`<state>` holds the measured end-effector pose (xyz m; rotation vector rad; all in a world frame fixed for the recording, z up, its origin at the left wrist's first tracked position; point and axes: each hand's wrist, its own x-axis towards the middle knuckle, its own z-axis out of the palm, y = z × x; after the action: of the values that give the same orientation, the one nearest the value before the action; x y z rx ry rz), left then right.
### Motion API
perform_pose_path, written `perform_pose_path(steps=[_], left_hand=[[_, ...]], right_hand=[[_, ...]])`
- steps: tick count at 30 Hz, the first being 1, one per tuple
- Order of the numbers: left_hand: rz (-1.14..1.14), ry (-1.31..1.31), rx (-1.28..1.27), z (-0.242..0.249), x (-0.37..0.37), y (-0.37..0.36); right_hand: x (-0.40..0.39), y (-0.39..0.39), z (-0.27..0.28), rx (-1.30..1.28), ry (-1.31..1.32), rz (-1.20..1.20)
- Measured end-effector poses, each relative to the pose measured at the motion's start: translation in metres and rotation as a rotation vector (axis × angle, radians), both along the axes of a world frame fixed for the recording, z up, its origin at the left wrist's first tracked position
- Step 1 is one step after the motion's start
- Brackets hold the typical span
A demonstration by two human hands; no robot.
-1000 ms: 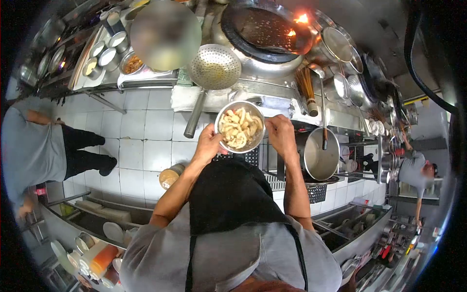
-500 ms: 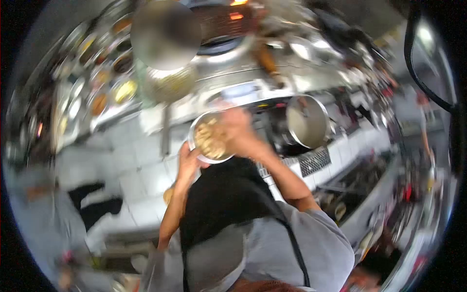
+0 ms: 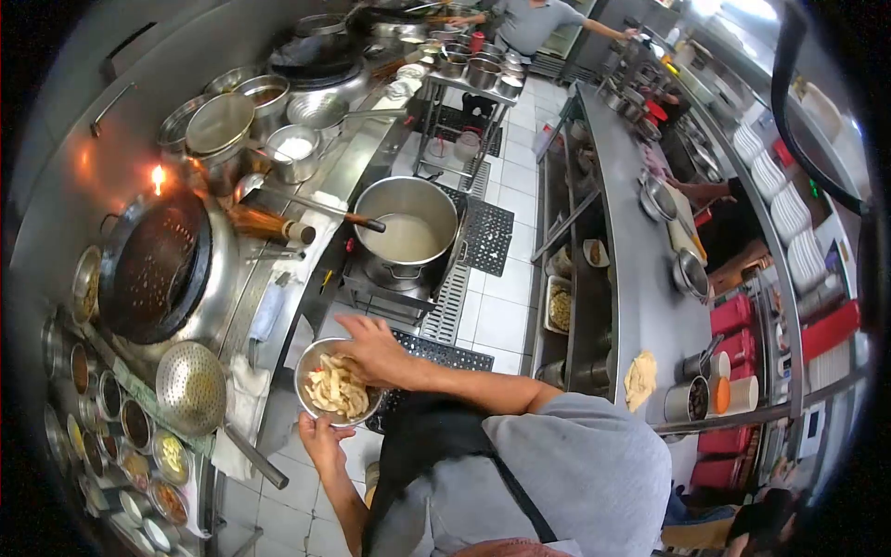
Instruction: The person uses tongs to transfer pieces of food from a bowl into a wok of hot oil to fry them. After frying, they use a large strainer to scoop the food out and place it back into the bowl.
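A round metal bowl (image 3: 303,391) of pale sliced food pieces (image 3: 336,390), with a few red bits, is in front of my apron. My left hand (image 3: 322,440) grips its rim from the lower left. Over the bowl's upper right side lies my right hand (image 3: 373,351), fingers spread and stretched across the rim, right at the food. On the counter to the left, a perforated strainer ladle (image 3: 191,388) rests with its handle pointing toward me. Beyond it stands a dark wok (image 3: 153,265) on the stove.
A large pot (image 3: 406,219) of pale liquid stands ahead on a low burner. Seasoning containers (image 3: 170,455) line the lower left. A flame (image 3: 158,176) burns behind the wok. A long steel counter (image 3: 640,306) runs along the right, with a co-worker's arms (image 3: 733,269) beyond it. Another person (image 3: 538,26) stands far ahead.
My view has turned to the right, so the wok and strainer ladle now sit at the left. The bowl stays in my left hand, and my right hand remains over it.
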<state>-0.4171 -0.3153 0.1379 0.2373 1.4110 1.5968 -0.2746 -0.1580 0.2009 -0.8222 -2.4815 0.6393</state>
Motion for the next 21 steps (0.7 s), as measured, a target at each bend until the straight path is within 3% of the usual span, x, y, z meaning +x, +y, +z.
perform_pose_path(steps=[2, 4, 5, 7, 8, 10, 11, 14, 15, 18, 19, 21], left_hand=[[-0.068, -0.022, -0.031, -0.006, 0.001, 0.003], [-0.083, -0.029, -0.056, -0.003, 0.009, 0.008], [-0.091, -0.055, -0.067, 0.0, 0.015, 0.012], [-0.116, -0.072, -0.075, -0.001, 0.023, 0.016], [-0.119, -0.063, -0.081, 0.004, 0.029, 0.018], [-0.17, -0.078, -0.013, 0.015, 0.041, 0.027], [-0.198, -0.081, -0.02, 0.011, 0.044, 0.031], [-0.253, -0.09, -0.01, 0.018, 0.063, 0.052], [-0.263, -0.063, -0.014, 0.015, 0.068, 0.06], [-0.311, 0.058, 0.069, 0.038, 0.084, 0.086], [-0.307, 0.091, 0.11, 0.051, 0.094, 0.093], [-0.317, 0.08, 0.084, 0.059, 0.116, 0.111]], right_hand=[[0.019, 0.002, -0.012, 0.026, -0.077, -0.085], [0.038, 0.007, -0.021, -0.27, -0.174, -0.206], [0.047, 0.009, -0.023, -0.269, -0.165, -0.213], [0.066, 0.011, -0.026, -0.679, -0.153, -0.149], [0.076, 0.01, -0.035, -0.686, -0.144, -0.149], [0.094, 0.009, -0.04, -0.766, 0.126, -0.11], [0.103, 0.012, -0.026, -0.958, 0.022, -0.183], [0.127, 0.019, -0.035, -0.839, 0.127, -0.217], [0.134, 0.024, -0.064, -0.575, 0.205, -0.217], [0.161, 0.032, -0.002, -0.618, 0.243, -0.268], [0.172, 0.031, 0.011, -0.598, 0.368, -0.28], [0.189, 0.041, 0.011, -0.584, 0.38, -0.3]])
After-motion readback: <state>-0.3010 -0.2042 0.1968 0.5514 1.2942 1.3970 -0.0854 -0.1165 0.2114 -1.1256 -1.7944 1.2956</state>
